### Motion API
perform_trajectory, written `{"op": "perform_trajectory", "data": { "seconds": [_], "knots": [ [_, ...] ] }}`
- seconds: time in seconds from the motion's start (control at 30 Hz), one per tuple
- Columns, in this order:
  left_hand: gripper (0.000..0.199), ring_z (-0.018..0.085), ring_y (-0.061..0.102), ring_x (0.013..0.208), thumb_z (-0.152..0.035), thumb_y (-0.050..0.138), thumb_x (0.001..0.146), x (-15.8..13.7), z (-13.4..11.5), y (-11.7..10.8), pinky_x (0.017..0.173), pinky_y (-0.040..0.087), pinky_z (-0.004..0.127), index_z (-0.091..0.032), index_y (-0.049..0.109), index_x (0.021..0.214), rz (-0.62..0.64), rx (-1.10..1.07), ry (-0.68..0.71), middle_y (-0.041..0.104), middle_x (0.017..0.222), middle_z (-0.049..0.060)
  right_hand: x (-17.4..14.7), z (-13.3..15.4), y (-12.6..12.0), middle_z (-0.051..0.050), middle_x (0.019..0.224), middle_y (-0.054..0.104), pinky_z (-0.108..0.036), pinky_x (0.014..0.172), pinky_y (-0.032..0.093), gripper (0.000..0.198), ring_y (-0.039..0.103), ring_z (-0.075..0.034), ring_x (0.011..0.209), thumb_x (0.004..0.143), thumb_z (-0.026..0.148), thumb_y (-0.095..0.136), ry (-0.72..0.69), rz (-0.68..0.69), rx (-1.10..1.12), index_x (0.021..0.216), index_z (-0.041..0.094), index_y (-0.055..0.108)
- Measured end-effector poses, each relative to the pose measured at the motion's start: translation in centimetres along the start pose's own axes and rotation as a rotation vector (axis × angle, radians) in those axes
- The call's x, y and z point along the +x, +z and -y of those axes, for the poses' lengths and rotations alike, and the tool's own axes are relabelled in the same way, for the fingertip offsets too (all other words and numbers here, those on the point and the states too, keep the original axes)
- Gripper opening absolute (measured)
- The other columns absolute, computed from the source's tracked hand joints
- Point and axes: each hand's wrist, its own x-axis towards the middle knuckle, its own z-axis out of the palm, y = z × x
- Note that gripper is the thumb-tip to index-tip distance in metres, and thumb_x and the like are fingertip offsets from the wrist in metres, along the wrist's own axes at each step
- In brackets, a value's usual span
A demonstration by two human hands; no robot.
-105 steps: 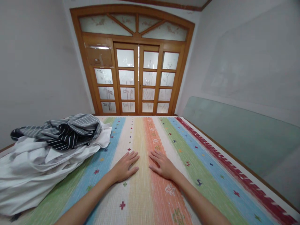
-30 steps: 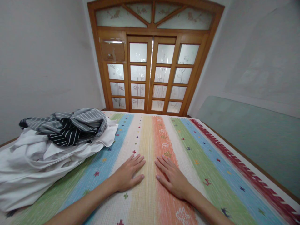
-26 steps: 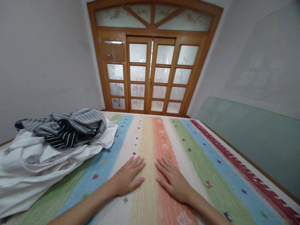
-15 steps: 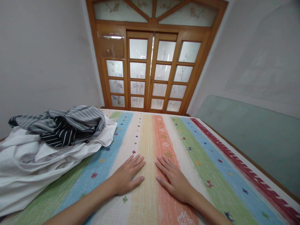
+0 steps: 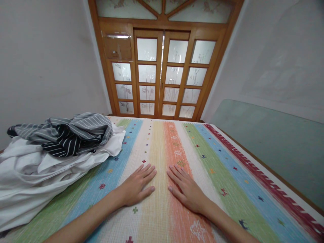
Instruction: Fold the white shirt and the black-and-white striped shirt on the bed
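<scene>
My left hand lies palm down on a striped, multicoloured cloth, its fingers spread over the white and yellow stripes. Beside it, on the orange stripe, my right hand rests flat with the fingers apart. A narrow strip of cloth separates the two hands, and neither one holds anything. To the left is a heap of clothes: a grey and black striped garment on top of a crumpled white garment. How the garments are folded inside the heap is hidden.
Wooden doors with frosted glass panes stand beyond the far edge of the cloth. A pale green board leans along the right wall. A grey wall rises on the left.
Both hands stay flat in nearly the same place on the cloth. The view has shifted slightly, so the doors and the heap appear a little higher and further left.
</scene>
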Motion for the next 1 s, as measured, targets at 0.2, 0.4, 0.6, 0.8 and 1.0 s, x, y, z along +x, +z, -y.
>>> {"op": "perform_trajectory", "data": {
  "seconds": [0.2, 0.4, 0.6, 0.8, 1.0],
  "knots": [
    [0.059, 0.023, 0.020, 0.145, -0.052, 0.033, 0.099, -0.03, 0.12, 0.36, 0.120, 0.015, 0.047, -0.027, 0.022, 0.152, -0.010, 0.001, -0.014, 0.025, 0.156, 0.005, -0.06, -0.03, 0.07, -0.004, 0.156, 0.026, -0.050, 0.119, 0.019, 0.057, 0.022, -0.025, 0.145, 0.099, 0.049, 0.036, 0.004, 0.015, 0.004, 0.151, 0.026, 0.029],
    [0.060, 0.024, 0.020, 0.145, -0.052, 0.035, 0.098, 0.06, 0.06, 0.26, 0.120, 0.015, 0.047, -0.026, 0.024, 0.151, -0.004, -0.010, -0.031, 0.025, 0.156, 0.005, -0.07, 0.02, 0.01, -0.004, 0.156, 0.027, -0.051, 0.119, 0.019, 0.056, 0.018, -0.026, 0.146, 0.099, 0.049, 0.037, 0.015, 0.018, 0.000, 0.150, 0.027, 0.031],
    [0.059, 0.025, 0.022, 0.145, -0.051, 0.035, 0.099, -0.02, -0.01, 0.20, 0.119, 0.016, 0.049, -0.028, 0.022, 0.152, -0.022, -0.015, -0.011, 0.024, 0.156, 0.006, 0.02, 0.15, -0.19, -0.005, 0.156, 0.027, -0.052, 0.119, 0.020, 0.056, 0.019, -0.027, 0.146, 0.099, 0.050, 0.036, 0.017, 0.030, -0.001, 0.149, 0.026, 0.033],
    [0.059, 0.025, 0.022, 0.144, -0.050, 0.037, 0.099, -0.03, 0.14, 0.34, 0.119, 0.016, 0.049, -0.029, 0.022, 0.152, -0.038, -0.025, 0.001, 0.024, 0.156, 0.005, -0.06, 0.02, -0.03, -0.004, 0.156, 0.026, -0.050, 0.119, 0.019, 0.056, 0.020, -0.026, 0.146, 0.099, 0.049, 0.037, 0.006, 0.016, 0.004, 0.150, 0.028, 0.031],
    [0.059, 0.026, 0.017, 0.145, -0.051, 0.037, 0.098, -0.10, 0.12, 0.34, 0.119, 0.015, 0.050, -0.028, 0.024, 0.151, -0.032, -0.018, -0.006, 0.020, 0.157, 0.006, -0.11, -0.03, 0.13, -0.003, 0.157, 0.026, -0.050, 0.119, 0.019, 0.056, 0.019, -0.025, 0.146, 0.099, 0.049, 0.037, 0.017, 0.013, 0.007, 0.150, 0.029, 0.030]
  ]
}}
